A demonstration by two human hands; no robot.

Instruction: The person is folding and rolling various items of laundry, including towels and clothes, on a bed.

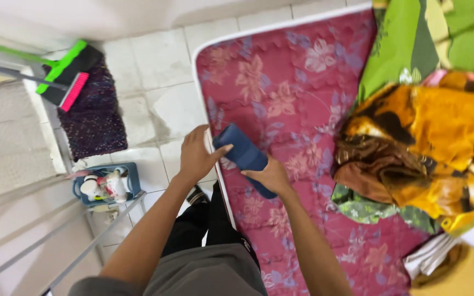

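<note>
Head view: we hold one folded dark-blue cloth at frame centre, on the near edge of the floral mattress. Its long axis runs 11 to 5 o'clock. Left hand clasps the upper end; right hand grips the lower. Blue basket of bottles at 9 o'clock; no legible labels.
</note>
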